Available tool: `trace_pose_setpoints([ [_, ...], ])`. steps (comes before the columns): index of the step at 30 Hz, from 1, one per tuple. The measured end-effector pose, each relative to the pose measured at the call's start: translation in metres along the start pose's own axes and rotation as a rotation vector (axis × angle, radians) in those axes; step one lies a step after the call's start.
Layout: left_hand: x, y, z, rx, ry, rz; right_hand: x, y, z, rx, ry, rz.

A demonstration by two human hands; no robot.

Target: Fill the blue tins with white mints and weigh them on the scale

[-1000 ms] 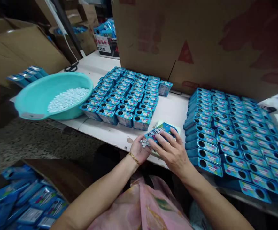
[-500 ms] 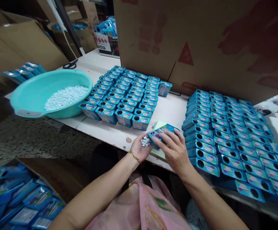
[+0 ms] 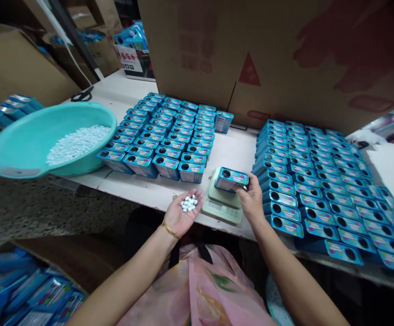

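Observation:
My left hand [image 3: 182, 212] is cupped palm up at the table's front edge, with a small heap of white tablets [image 3: 188, 203] lying in it. My right hand [image 3: 251, 200] grips one blue tin [image 3: 231, 179] by its right end. The tin stands upright on a pale green scale [image 3: 221, 203], its round hole on top. Rows of the same blue tins stand upright to the left [image 3: 168, 136]. A larger field of them lies tilted to the right [image 3: 322, 172].
A teal basin [image 3: 20, 145] holding white tablets sits at the table's left end. Big cardboard boxes [image 3: 285, 54] wall off the back. Scissors [image 3: 81, 95] lie at the far left. Flat blue packs [image 3: 30, 290] fill a box on the floor.
The tin was tilted against my left palm with both hands together. Now my right hand has set it upright on the scale, and my left hand has drawn back, palm up with tablets.

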State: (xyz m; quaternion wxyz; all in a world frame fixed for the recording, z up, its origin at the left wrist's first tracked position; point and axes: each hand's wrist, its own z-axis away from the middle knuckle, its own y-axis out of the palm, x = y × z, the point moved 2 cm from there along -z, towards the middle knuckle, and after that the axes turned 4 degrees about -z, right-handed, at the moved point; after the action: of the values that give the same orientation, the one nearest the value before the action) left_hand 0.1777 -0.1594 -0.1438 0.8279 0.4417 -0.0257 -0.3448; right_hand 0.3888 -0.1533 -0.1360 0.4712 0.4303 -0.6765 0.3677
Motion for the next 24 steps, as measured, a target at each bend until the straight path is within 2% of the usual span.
trace_pose_setpoints([
  [4, -0.003, -0.011, 0.013, -0.001, -0.008, -0.004, 0.019, -0.008, 0.008, -0.027, -0.087, 0.084],
  [10, 0.0, -0.028, 0.026, -0.043, -0.031, -0.023, 0.059, -0.022, 0.044, -0.238, -0.182, 0.124],
  [17, 0.005, -0.032, 0.03, -0.09, -0.064, -0.061, 0.058, -0.029, 0.06, -0.312, -0.144, 0.139],
  [20, 0.007, -0.027, 0.032, -0.093, -0.085, -0.089, 0.062, -0.03, 0.062, -0.282, -0.16, 0.195],
  [24, 0.013, -0.024, 0.033, -0.085, -0.123, -0.122, 0.068, -0.025, 0.072, -0.115, -0.229, 0.327],
])
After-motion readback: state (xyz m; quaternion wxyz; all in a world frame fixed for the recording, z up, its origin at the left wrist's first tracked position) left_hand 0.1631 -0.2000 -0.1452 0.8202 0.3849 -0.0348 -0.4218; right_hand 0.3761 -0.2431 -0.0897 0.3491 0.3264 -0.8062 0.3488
